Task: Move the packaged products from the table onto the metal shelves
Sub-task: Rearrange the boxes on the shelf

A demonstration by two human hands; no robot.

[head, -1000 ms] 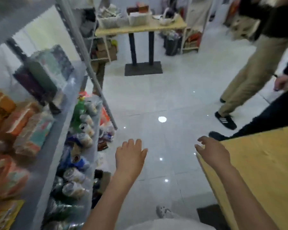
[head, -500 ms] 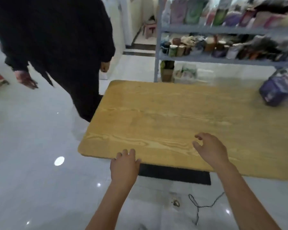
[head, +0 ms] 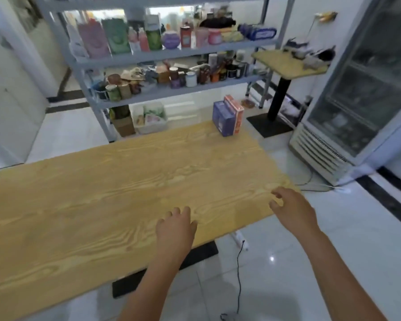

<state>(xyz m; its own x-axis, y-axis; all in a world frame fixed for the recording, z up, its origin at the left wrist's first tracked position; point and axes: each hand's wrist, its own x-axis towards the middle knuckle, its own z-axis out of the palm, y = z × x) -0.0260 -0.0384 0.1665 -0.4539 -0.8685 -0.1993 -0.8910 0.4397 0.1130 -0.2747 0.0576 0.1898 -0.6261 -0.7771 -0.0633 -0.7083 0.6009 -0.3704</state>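
A blue box [head: 222, 119] and an orange box [head: 236, 111] stand side by side, touching, at the far right corner of the wooden table [head: 102, 205]. The left hand [head: 175, 230] and the right hand [head: 293, 210] float over the near edge, well apart from the boxes, fingers loose and holding nothing. Behind the table stand the metal shelves [head: 171, 54], full of jars and bottles. A white bin [head: 151, 117] sits under them. A glass-door fridge [head: 357, 100] stands on the right, and a black cable [head: 239, 274] lies on the floor.
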